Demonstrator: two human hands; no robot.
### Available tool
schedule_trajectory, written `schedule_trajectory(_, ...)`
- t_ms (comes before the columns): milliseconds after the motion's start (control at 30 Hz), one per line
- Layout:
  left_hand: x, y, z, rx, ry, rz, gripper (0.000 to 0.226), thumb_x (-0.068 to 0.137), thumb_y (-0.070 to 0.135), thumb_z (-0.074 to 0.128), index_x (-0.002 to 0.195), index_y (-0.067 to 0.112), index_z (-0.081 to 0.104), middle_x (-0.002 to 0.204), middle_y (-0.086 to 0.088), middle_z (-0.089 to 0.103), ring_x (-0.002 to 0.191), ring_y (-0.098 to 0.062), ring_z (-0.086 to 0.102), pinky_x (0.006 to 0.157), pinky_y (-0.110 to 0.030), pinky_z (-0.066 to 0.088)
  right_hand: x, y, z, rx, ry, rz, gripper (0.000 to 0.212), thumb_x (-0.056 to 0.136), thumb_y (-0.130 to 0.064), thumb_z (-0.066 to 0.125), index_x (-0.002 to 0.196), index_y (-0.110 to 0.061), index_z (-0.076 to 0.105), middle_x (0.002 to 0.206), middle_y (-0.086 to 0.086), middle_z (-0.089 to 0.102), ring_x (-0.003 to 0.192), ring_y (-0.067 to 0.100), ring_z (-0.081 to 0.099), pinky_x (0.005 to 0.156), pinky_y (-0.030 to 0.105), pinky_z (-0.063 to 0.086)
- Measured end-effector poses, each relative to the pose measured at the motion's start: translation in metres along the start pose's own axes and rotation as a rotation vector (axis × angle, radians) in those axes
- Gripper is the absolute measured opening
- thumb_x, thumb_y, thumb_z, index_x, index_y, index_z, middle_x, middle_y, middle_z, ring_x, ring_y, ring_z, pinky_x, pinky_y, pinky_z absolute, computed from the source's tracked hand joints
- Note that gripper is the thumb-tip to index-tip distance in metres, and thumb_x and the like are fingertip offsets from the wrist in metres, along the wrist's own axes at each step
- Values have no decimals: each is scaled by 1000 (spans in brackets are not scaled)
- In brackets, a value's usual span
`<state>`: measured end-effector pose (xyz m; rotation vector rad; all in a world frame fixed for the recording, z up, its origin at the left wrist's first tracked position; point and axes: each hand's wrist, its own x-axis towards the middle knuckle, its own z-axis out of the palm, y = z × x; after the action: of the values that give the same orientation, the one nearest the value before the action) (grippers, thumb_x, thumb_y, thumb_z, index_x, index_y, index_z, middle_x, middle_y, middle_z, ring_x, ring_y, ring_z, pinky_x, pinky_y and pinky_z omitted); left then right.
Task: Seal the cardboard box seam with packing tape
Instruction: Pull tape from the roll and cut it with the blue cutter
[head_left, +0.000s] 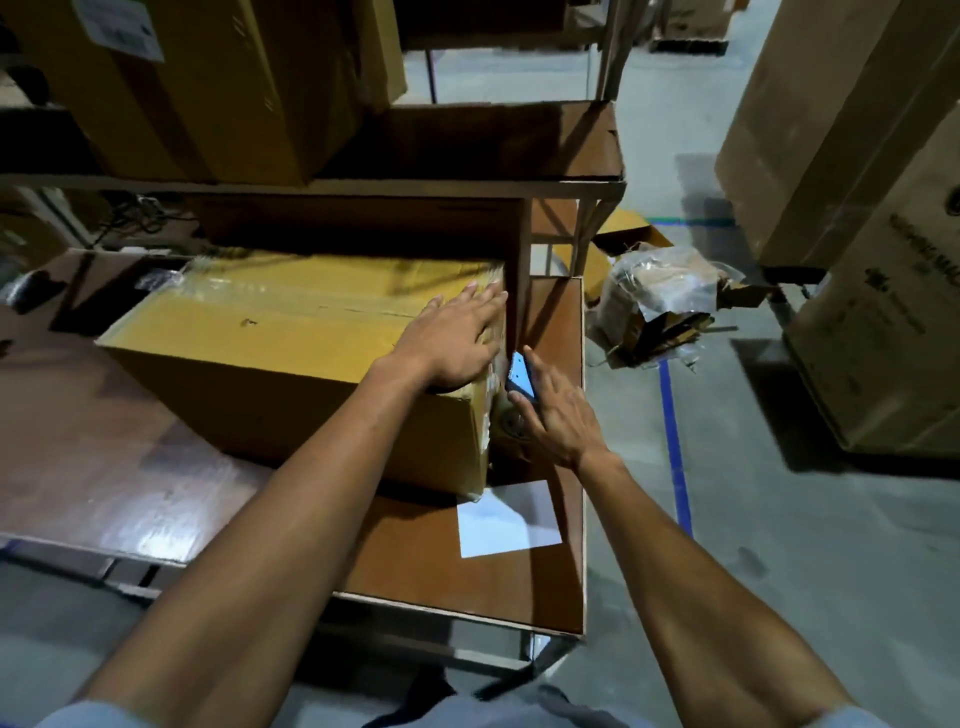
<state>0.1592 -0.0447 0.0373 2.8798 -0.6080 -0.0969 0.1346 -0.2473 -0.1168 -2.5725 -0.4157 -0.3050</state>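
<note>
Nearest the camera, 2 bare forearms reach out over the brown table (156, 467), where a white sheet of paper (511, 519) lies just in front of the box's near right corner. The right hand (558, 413) sits beside the right end face of the cardboard box (270, 358), its fingers loosely curled around a blue tape dispenser (519, 376) that is pressed against that end face; the roll itself is mostly hidden by the hand, so how firm the grip is cannot be told. Just beyond, the left hand (457, 338) lies flat and fully spread on the box top near its right edge, holding nothing, simply bearing down.

The box rests on the table with its seam (337, 312) running along the top toward the far left, where shiny tape already wraps the far corner. My judgement is that the tape is being carried over the right edge and down the end. To do it well, keep the left palm pressing the flaps closed, hold the dispenser square to the seam, pull with steady tension, then rub the tape down so no bubbles lift.

Farther off, a shelf (519, 179) carries another carton (208, 93), and torn packaging (660, 301) lies on the floor.
</note>
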Motion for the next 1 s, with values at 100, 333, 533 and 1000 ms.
schedule_trajectory(100, -5, 9, -1, 41, -13, -65, 69, 110, 42, 40, 170, 32, 7, 178, 9, 0, 165, -17, 0, 132, -55, 8, -4, 5, 1, 25, -6, -52, 65, 108, -56, 42, 164, -31, 19, 145, 9, 51, 115, 29, 58, 95, 52, 53)
schedule_trajectory(333, -16, 25, 6, 17, 21, -170, 66, 112, 41, 38, 170, 34, 6, 177, 10, 0, 164, -20, 3, 130, -58, 10, -2, 18, 2, -82, -39, -150, 78, 102, -46, 60, 166, -33, 17, 158, 10, 37, 119, 30, 55, 93, 47, 52)
schedule_trajectory(533, -18, 28, 6, 0, 66, -124, 60, 111, 32, 41, 168, 33, 22, 176, 14, 13, 163, -13, 13, 130, -57, 16, -6, 27, 0, -177, 2, -264, 81, 105, -48, 54, 169, -28, 9, 177, 1, 15, 122, 27, 50, 84, 39, 50)
schedule_trajectory(1000, -18, 29, 5, -10, 94, -135, 59, 111, 29, 43, 167, 32, 27, 175, 13, 18, 162, -12, 17, 130, -55, 16, -7, 34, -22, -313, 21, -426, 63, 110, -49, 43, 167, -32, 25, 174, 1, 27, 140, 34, 50, 74, 37, 50)
